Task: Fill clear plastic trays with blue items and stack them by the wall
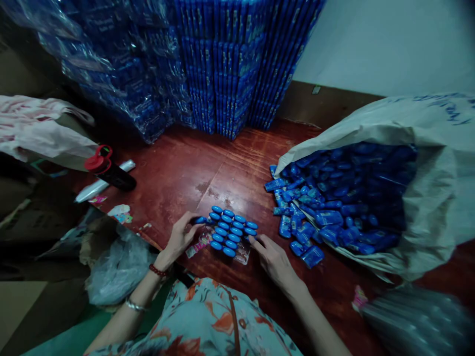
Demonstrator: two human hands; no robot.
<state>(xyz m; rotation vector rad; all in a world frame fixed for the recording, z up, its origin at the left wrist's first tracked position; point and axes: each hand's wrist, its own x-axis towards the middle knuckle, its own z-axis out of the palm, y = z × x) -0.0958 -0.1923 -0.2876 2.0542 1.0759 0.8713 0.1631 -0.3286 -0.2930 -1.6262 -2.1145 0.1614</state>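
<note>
In the head view, several small blue packs with glossy oval ends (229,231) stand in close rows on a clear plastic tray (242,253). My left hand (181,234) is at the left side of the rows, thumb and fingers closed on a small blue pack (200,220). Along the right side, my right hand (273,258) has its fingers bent inward, the tips against the outer pack at the edge. Whether it grips that pack is hard to see. A pink printed card (198,246) lies partly under the rows at the left.
A big white sack (432,193) lies open at the right, spilling blue packs (306,232) onto the red-brown table (178,168). Tall stacks of blue packages (230,69) stand behind. A black bottle with a red lid (117,175) lies left. Clear plastic trays (419,316) sit front right.
</note>
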